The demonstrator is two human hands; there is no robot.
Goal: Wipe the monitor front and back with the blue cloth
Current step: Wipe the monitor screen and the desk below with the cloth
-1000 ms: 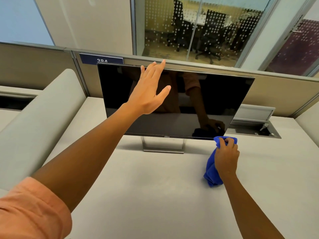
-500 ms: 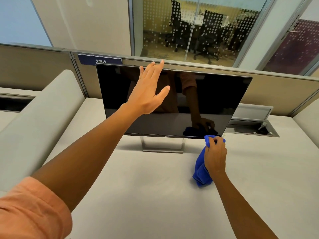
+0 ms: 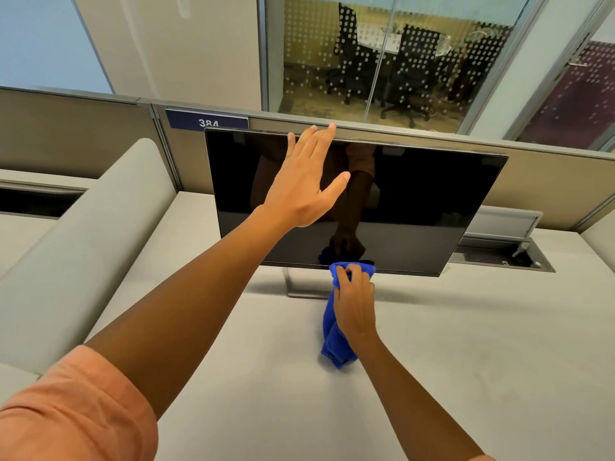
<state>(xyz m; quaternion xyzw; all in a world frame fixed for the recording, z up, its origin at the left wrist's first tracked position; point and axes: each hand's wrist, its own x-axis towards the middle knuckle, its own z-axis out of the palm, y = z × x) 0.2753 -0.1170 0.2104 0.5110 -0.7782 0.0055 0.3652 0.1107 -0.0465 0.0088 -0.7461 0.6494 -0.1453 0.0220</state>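
A black flat monitor [image 3: 426, 201] stands on a silver foot [image 3: 301, 287] at the back of the desk, its dark screen facing me. My left hand [image 3: 301, 184] is raised flat in front of the screen's upper middle, fingers spread, fingertips at the top edge; contact with the glass cannot be told. My right hand [image 3: 354, 301] grips the blue cloth [image 3: 332, 344] and presses its top against the bottom bezel near the middle. The rest of the cloth hangs down to the desk.
The grey desk [image 3: 466, 361] runs wide in front. A padded divider [image 3: 83, 244] rises on the left. A cable tray with an open lid [image 3: 506, 257] sits behind the monitor on the right. A partition with label 384 [image 3: 208, 120] backs the desk.
My right hand has slid the blue cloth leftward along the monitor's bottom edge, from the right part toward the middle. My left hand has stayed at the screen's top.
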